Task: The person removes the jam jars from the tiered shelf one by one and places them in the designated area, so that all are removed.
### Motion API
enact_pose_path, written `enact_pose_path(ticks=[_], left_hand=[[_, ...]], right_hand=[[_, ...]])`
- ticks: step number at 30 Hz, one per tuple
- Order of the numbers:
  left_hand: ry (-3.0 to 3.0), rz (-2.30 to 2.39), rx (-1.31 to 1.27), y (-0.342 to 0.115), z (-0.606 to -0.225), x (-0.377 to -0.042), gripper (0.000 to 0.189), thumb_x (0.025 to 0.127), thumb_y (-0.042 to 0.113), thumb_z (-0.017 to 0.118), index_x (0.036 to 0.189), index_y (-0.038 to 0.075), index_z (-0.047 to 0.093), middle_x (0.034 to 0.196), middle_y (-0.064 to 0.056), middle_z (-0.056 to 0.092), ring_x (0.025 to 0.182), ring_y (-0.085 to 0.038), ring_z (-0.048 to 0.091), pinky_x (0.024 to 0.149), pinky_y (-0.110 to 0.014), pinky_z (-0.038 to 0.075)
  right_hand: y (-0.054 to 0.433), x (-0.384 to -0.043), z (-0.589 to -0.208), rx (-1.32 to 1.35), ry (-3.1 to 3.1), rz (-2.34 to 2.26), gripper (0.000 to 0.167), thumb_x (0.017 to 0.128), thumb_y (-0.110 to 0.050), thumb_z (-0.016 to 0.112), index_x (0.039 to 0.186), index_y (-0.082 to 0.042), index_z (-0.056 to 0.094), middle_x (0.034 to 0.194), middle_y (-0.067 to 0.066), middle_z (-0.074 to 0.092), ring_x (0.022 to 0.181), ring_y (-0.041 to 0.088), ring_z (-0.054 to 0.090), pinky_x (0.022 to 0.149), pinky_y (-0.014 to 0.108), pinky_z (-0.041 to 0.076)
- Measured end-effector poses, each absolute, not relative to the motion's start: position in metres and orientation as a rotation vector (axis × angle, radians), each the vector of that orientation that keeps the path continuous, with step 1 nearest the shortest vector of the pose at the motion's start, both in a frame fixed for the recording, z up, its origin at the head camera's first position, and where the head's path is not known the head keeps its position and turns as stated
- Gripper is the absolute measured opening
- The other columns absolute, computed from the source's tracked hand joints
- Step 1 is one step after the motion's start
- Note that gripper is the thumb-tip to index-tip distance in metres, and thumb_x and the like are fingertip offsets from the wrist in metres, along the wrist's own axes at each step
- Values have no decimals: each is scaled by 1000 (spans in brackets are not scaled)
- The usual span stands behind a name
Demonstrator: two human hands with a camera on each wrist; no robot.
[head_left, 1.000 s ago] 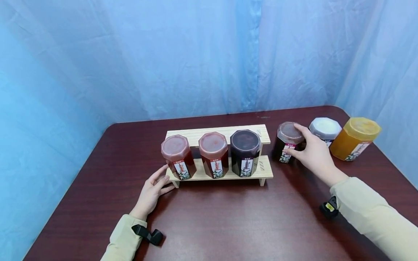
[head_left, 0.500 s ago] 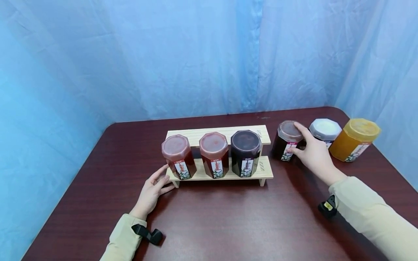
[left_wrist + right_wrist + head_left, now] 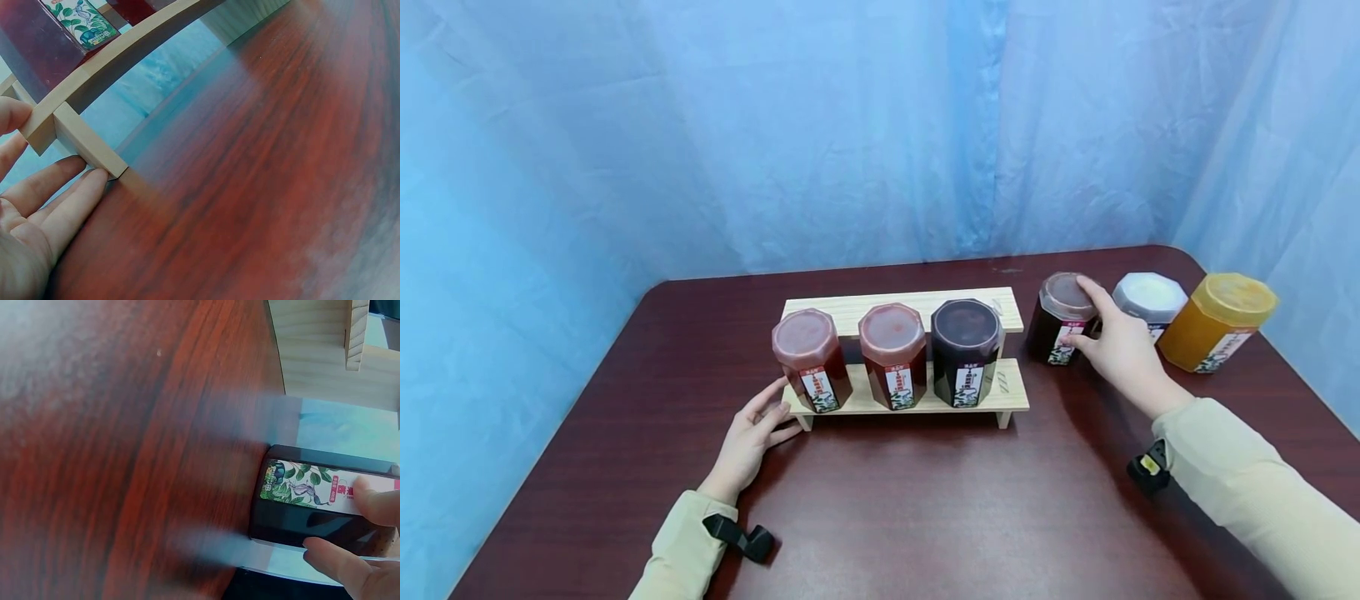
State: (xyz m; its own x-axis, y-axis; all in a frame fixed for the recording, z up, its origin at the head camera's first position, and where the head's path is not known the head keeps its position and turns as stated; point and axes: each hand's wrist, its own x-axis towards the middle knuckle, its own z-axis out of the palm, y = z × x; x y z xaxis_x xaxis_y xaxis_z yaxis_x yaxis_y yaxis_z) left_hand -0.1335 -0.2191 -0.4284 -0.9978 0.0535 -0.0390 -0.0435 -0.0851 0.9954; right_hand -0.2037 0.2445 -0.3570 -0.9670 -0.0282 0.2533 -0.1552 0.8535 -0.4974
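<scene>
My right hand grips a dark octagonal jar with a clear lid and a pink-and-white label. The thumb lies across the label in the right wrist view, and the jar's base is right at the table surface. My left hand rests against the left end of a two-tier wooden rack. In the left wrist view its fingertips touch the rack's leg and the shelf end. On the lower tier stand a red jar, a second red jar and a dark purple jar, labels facing front.
Behind the right hand stand a white-lidded jar, partly hidden, and a yellow jar near the table's right edge. The rack's upper tier shows behind the front jars. Blue curtains surround the dark red table.
The right hand has shifted the dark jar slightly away from me, toward the back of the table. My left hand and the rack keep their places.
</scene>
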Motion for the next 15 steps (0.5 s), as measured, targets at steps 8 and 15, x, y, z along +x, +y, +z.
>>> enact_pose_path(ticks=[8, 15], left_hand=[[2089, 2271, 9, -219, -428, -133, 51, 97, 8, 50, 144, -1, 32, 103, 3, 62, 92, -9, 65, 78, -30, 57], [2087, 2265, -6, -219, -429, -133, 50, 97, 7, 49, 144, 1, 33, 104, 2, 62, 91, -9, 65, 79, -30, 56]], right_hand=[[246, -206, -357, 157, -2805, 781, 89, 82, -18, 75, 151, -19, 20, 122, 37, 50, 67, 38, 56, 65, 57, 49], [247, -205, -358, 150, -2826, 802, 88, 84, -15, 71, 152, -20, 16, 121, 35, 50, 62, 32, 55, 63, 54, 51]])
